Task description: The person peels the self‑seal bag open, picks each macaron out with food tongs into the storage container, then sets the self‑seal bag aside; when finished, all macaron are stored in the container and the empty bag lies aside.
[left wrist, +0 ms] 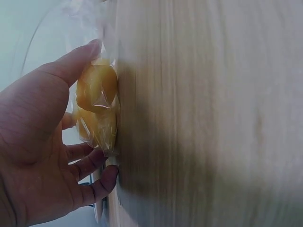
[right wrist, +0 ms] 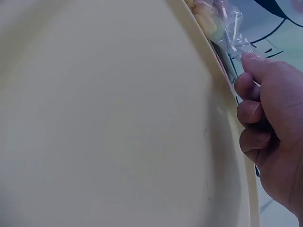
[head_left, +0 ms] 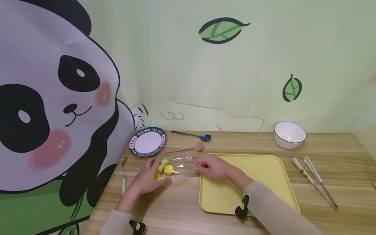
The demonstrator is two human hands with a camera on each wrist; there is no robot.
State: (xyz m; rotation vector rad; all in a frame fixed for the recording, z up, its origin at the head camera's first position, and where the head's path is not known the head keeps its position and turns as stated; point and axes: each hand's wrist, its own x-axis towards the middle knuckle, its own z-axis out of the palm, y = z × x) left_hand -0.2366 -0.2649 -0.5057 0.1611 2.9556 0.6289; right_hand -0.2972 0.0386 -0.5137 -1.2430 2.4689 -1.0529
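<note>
A clear plastic bag (head_left: 182,165) holding several small round yellow and green pieces (head_left: 168,169) lies on the table. My left hand (head_left: 148,176) is spread around its filled end, thumb and fingers apart. In the left wrist view, the thumb (left wrist: 78,61) touches the plastic by a yellow piece (left wrist: 97,87), while the other fingers rest loosely at the bag's far side. At the opposite end, over the tray's left edge, my right hand (head_left: 212,167) pinches the edge of the bag (right wrist: 234,35) between thumb and index finger. Its remaining fingers are curled.
Under my right forearm lies a yellow tray (head_left: 249,195). Behind the bag are a pink spoon (head_left: 198,147), a blue spoon (head_left: 205,137) and a blue-rimmed plate (head_left: 148,142). A fork (head_left: 123,182) lies left; a white bowl (head_left: 289,135) and tongs (head_left: 318,182) are at right.
</note>
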